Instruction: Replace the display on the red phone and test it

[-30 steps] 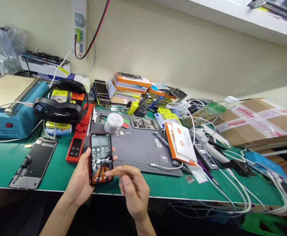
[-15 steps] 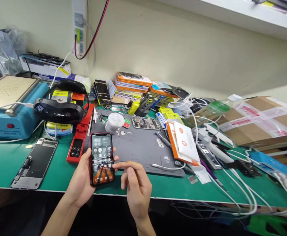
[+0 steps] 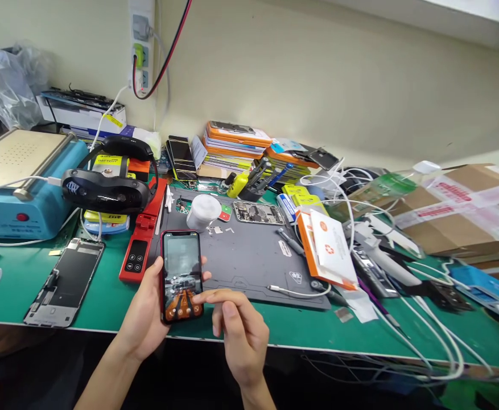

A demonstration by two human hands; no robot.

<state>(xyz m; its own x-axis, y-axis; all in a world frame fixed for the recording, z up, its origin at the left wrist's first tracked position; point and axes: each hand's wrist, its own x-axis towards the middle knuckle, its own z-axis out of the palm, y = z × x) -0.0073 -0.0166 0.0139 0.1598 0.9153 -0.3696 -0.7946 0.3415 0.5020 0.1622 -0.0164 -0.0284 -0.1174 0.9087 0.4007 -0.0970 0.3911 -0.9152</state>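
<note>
My left hand (image 3: 145, 312) is wrapped round a smartphone (image 3: 181, 267), thumb along its near left edge and fingertips showing at the right edge. The phone is upright with its lit screen facing me, mostly blank grey above an orange picture and a row of icons. My right hand (image 3: 244, 336) holds nothing; its index finger reaches out to the lower right of the screen, the other fingers loosely curled. Whether that fingertip touches the glass I cannot tell. Behind the phone lies a dark grey work mat (image 3: 249, 267) with a white round tub (image 3: 203, 212) on it.
A detached phone screen (image 3: 67, 282) lies left of a red device (image 3: 136, 256). Further left are a black headset (image 3: 104, 191) and a blue machine (image 3: 40, 210). An opened phone (image 3: 259, 213), orange-white packets (image 3: 328, 247), cables and a cardboard box (image 3: 466, 199) occupy the right.
The phone's screen has gone from a full grid of app icons to a mostly blank view. My right index finger has moved slightly lower on the screen. The view has shifted a little.
</note>
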